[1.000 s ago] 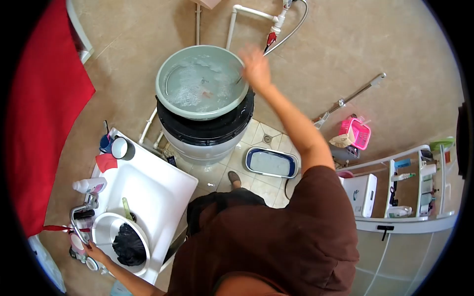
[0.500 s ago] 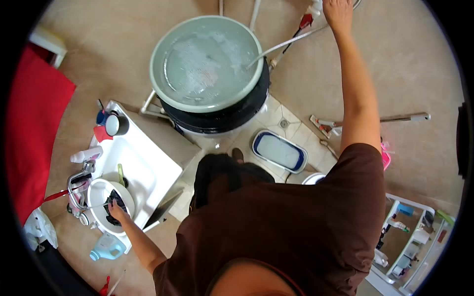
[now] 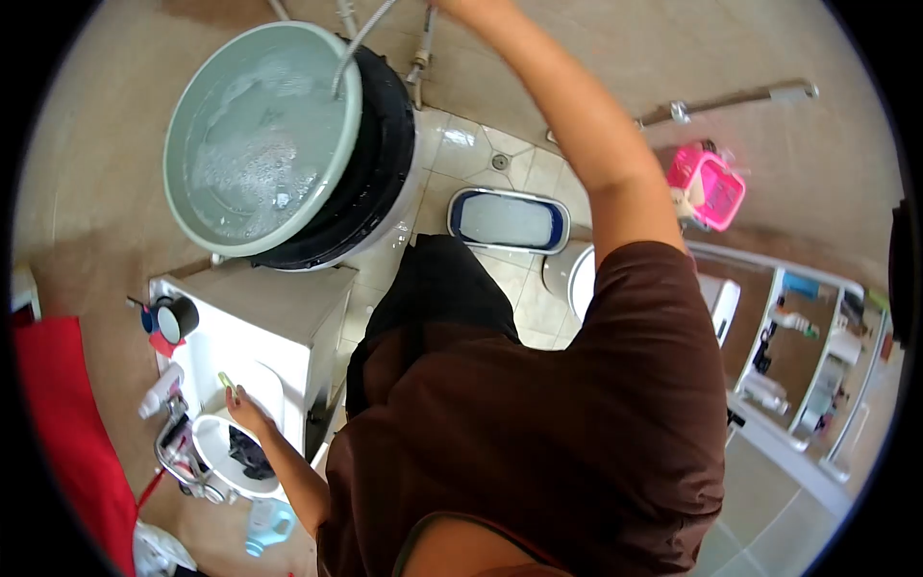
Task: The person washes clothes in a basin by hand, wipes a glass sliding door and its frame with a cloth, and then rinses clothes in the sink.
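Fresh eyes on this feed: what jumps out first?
Likely the big pale green basin of bubbly water on the black barrel lid at upper left, with a metal hose reaching in. Then the bright red cloth at lower left and the pink basket on the right.

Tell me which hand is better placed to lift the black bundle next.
Probably the left hand: it's close to the black bundle in the white basin; the right hand is far off at the top edge.
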### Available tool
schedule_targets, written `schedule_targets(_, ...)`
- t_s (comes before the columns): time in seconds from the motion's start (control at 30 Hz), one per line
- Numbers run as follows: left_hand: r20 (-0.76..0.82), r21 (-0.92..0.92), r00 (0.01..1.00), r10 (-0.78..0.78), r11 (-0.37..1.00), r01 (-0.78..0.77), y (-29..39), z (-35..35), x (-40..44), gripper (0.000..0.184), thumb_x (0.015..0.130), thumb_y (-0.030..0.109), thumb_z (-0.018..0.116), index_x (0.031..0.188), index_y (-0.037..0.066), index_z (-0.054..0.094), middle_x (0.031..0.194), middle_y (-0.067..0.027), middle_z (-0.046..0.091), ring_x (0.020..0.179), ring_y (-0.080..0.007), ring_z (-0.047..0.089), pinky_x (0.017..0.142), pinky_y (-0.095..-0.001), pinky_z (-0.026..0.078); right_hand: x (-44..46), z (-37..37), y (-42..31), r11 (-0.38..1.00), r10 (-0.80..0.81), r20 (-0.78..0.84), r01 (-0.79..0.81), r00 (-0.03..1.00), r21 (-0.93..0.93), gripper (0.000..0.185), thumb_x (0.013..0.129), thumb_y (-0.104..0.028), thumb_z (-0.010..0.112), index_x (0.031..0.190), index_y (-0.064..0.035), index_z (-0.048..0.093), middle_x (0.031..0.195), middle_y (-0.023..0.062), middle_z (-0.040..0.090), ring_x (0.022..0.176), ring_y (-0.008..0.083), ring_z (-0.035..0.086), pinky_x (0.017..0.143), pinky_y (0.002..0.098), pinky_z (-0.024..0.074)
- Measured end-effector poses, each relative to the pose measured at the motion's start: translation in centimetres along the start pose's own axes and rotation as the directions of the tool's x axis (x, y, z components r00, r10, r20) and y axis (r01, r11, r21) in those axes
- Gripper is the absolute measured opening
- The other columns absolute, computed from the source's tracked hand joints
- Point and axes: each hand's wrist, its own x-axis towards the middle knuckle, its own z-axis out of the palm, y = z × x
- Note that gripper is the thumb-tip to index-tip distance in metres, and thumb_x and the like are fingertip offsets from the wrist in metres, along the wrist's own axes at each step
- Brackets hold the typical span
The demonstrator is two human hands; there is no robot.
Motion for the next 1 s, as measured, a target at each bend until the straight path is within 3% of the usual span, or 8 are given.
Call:
schedule_targets(0.07,0.064,0.213,0.959,0.278,0.935,-0.285,0.7,1.6,1.0,0.039,0.09,0.014,0.062,0.126,0.0,0.055,0.121,-0.016,0.056,0.113,-0.0273,0.054,0.099,-0.0371,0.042,-5.6,-2.5,-2.1,0.99,-0.111,-0.072,0.116,0.991,0.074,0.05,0.086,-0.017,0.056,0.133,-0.0038,0.047,0.14,0.0236,0.042,0.129,0.04,0.04,0.109,0.0474,0.0296)
schedule_targets(0.13,0.167,0.207,0.912,0.375,0.891,-0.404,4.9,3.4,-0.5,0.039,0.091,0.017,0.061,0.126,0.001,0.056,0.133,-0.0176,0.049,0.125,-0.0303,0.046,0.105,-0.0395,0.037,-14.4,-3.2,-3.4,0.987,0.005,0.166,-0.031,0.986,0.155,0.061,0.076,-0.017,0.065,0.134,-0.0088,0.048,0.148,0.0151,0.035,0.131,0.035,0.04,0.106,0.0529,0.0335)
schedule_targets(0.2,0.23,0.273,0.832,0.504,0.787,-0.553,7.2,5.1,-0.6,0.037,0.09,0.019,0.061,0.124,0.003,0.059,0.137,-0.0184,0.047,0.128,-0.0313,0.044,0.106,-0.0402,0.035,-23.4,-5.8,-5.2,0.959,0.216,0.341,-0.265,0.915,0.104,0.063,0.072,-0.019,0.071,0.132,-0.0086,0.051,0.146,0.0199,0.035,0.127,0.0363,0.043,0.104,0.0502,0.0363)
schedule_targets(0.33,0.363,0.248,0.623,0.693,0.572,-0.782,9.4,8.9,0.4,0.035,0.089,0.017,0.061,0.122,0.005,0.061,0.138,-0.0191,0.046,0.128,-0.0331,0.044,0.107,-0.0405,0.033,-41.4,-13.4,-10.4,0.737,0.577,0.594,-0.67,0.56,-0.083,0.054,0.073,-0.016,0.072,0.124,-0.0073,0.057,0.142,0.0256,0.037,0.116,0.0401,0.051,0.098,0.0474,0.0426)
schedule_targets(0.57,0.515,-0.124,0.424,0.745,0.554,-0.823,10.4,16.2,-0.9,0.034,0.09,0.017,0.06,0.121,0.003,0.06,0.14,-0.0193,0.044,0.127,-0.0343,0.044,0.103,-0.0408,0.036,-56.5,-31.6,-19.9,0.488,0.654,0.747,-0.688,-0.119,-0.537,0.047,0.081,-0.028,0.066,0.124,-0.0093,0.059,0.14,0.0221,0.042,0.119,0.0362,0.052,0.098,0.0461,0.044)
schedule_targets(0.67,0.536,-0.127,0.27,0.8,0.392,-0.911,10.6,18.2,-3.5,0.034,0.088,0.014,0.06,0.121,0.006,0.061,0.139,-0.0198,0.044,0.126,-0.0348,0.044,0.103,-0.042,0.037,-61.2,-35.9,-21.9,0.36,0.686,0.69,-0.716,-0.231,-0.598,0.046,0.084,-0.031,0.064,0.125,-0.0112,0.058,0.136,0.0211,0.046,0.117,0.0352,0.053,0.097,0.0443,0.0448)
schedule_targets(0.77,0.569,-0.193,0.286,0.771,0.464,-0.865,11.0,20.0,-6.3,0.033,0.089,0.016,0.061,0.122,0.007,0.061,0.139,-0.0191,0.043,0.125,-0.0337,0.045,0.1,-0.0416,0.04,-62.7,-39.8,-23.0,0.231,0.691,0.633,-0.723,-0.35,-0.652,0.044,0.085,-0.032,0.062,0.122,-0.0095,0.06,0.13,0.0202,0.052,0.115,0.0345,0.054,0.097,0.0423,0.0456)
schedule_targets(1.0,0.599,-0.166,0.281,0.75,0.46,-0.872,10.1,22.5,-8.0,0.035,0.088,0.02,0.064,0.118,0.003,0.064,0.133,-0.0207,0.049,0.121,-0.0311,0.049,0.099,-0.0389,0.041,-68.3,-44.9,-23.0,0.112,0.755,0.543,-0.743,-0.368,-0.66,0.046,0.085,-0.034,0.061,0.121,-0.0048,0.061,0.117,0.0207,0.061,0.113,0.0346,0.054,0.098,0.0414,0.0441)
